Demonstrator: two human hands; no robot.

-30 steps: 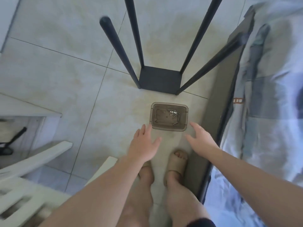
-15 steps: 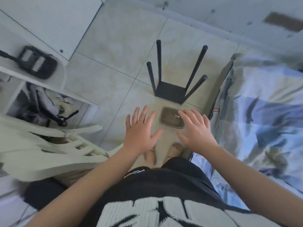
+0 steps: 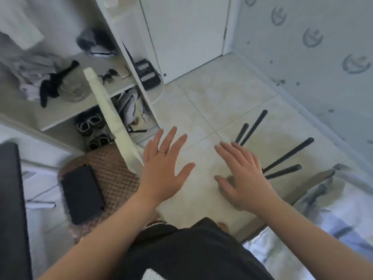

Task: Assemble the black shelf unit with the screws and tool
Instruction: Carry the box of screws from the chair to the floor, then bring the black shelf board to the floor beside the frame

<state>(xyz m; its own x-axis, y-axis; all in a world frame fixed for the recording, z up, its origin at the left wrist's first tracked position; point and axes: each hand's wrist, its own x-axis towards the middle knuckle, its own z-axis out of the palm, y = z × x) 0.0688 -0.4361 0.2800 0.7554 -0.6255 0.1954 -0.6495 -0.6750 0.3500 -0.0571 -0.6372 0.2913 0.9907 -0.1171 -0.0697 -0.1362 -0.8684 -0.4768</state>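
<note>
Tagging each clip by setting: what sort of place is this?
Most likely a home bedroom: a bed with blue-and-white bedding at the right, open white shelving holding clothes and shoes, and a tiled floor.

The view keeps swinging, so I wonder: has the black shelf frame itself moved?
No. The black shelf frame still stands by the same tile seam; only the camera swung.

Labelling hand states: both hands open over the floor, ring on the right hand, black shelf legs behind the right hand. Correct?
No. The head view shows the ring on the left hand, not the right hand. Rest holds: both hands open over the floor, black shelf legs behind the right hand.
</note>
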